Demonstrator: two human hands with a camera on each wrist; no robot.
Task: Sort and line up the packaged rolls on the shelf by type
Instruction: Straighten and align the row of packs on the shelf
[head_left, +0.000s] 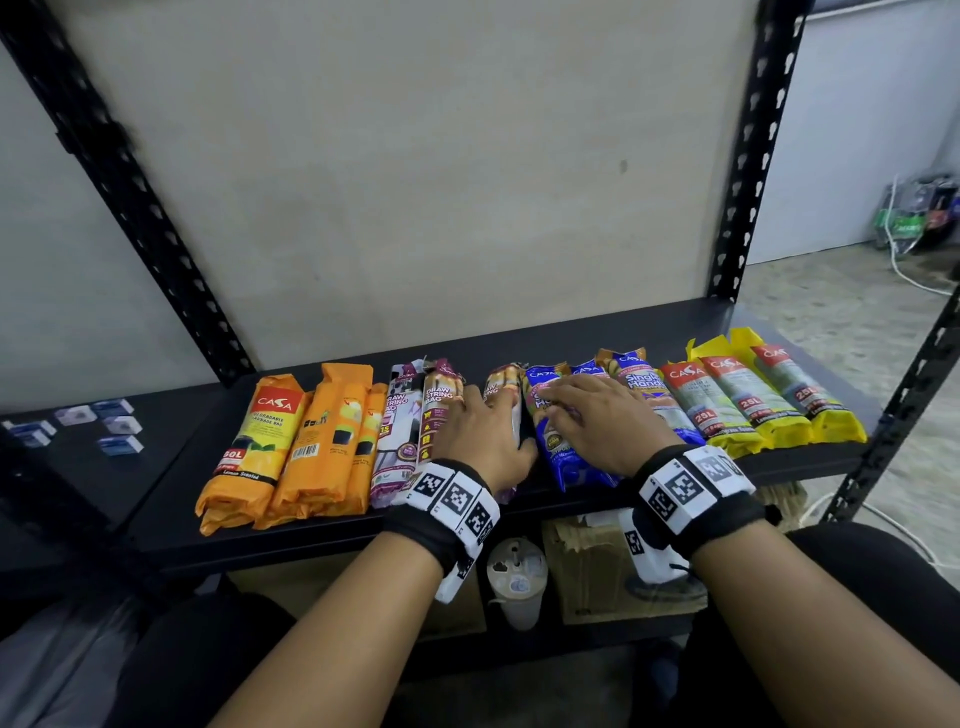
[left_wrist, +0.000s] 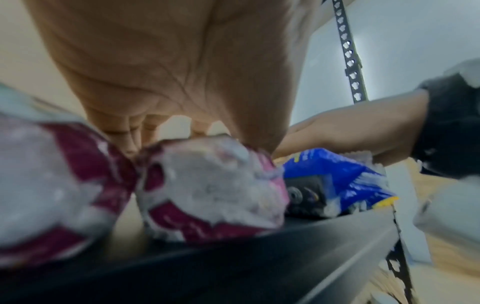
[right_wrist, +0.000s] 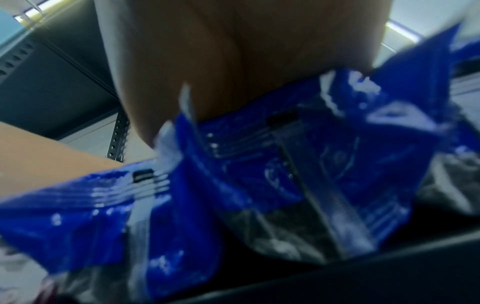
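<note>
Packaged rolls lie side by side on the black shelf (head_left: 322, 540). From the left come orange packs (head_left: 270, 441), white-and-maroon draw-string packs (head_left: 400, 415), blue single-handle packs (head_left: 556, 452) and yellow 25L packs (head_left: 753, 405). My left hand (head_left: 483, 431) lies over the rightmost draw-string pack (head_left: 501, 389). In the left wrist view the fingers (left_wrist: 124, 133) dip down on its left side and the thumb on its right, round the pack (left_wrist: 213, 185). My right hand (head_left: 592, 421) rests flat with straight fingers on the blue packs (right_wrist: 298, 164).
Small blue and white boxes (head_left: 119, 431) sit on the neighbouring shelf at the left. A lidded cup (head_left: 517, 577) and a cardboard box (head_left: 587, 561) stand on the level below. Black perforated uprights (head_left: 748, 156) frame the shelf. A white cable (head_left: 904, 260) trails on the floor at the right.
</note>
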